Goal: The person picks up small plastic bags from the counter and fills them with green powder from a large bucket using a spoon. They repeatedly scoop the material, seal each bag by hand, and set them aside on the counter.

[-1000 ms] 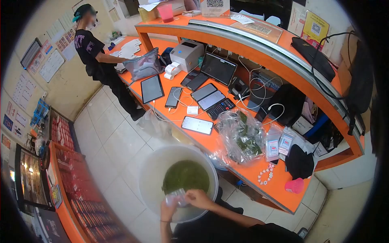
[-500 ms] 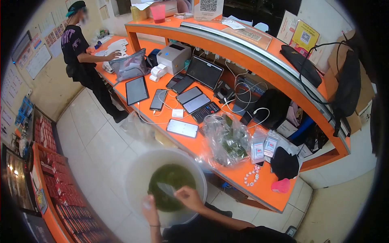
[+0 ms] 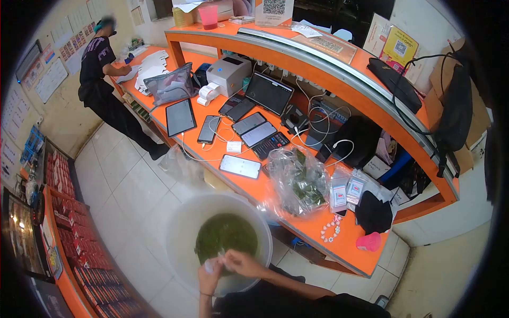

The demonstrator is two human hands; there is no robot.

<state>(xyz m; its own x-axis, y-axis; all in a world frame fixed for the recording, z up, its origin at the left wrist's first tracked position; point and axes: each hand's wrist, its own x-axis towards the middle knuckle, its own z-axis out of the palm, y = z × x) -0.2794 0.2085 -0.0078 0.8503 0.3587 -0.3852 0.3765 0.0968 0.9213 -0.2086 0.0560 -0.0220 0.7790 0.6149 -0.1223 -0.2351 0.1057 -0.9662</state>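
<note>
L hand (image 3: 209,272) & R hand (image 3: 239,263) over bowl (image 3: 180,233) w/ greens (image 3: 225,233); fingers tight on small pale bit (image 3: 219,258)

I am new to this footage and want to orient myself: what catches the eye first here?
The large white bucket with green contents, low in the middle, with the left hand and right hand meeting over it. Behind it, the orange counter is crowded with phones and tablets.

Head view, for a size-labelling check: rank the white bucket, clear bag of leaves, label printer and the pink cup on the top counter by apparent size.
1. white bucket, nearest the camera.
2. clear bag of leaves.
3. label printer, farther off, so unsure against the bag.
4. pink cup.
</note>
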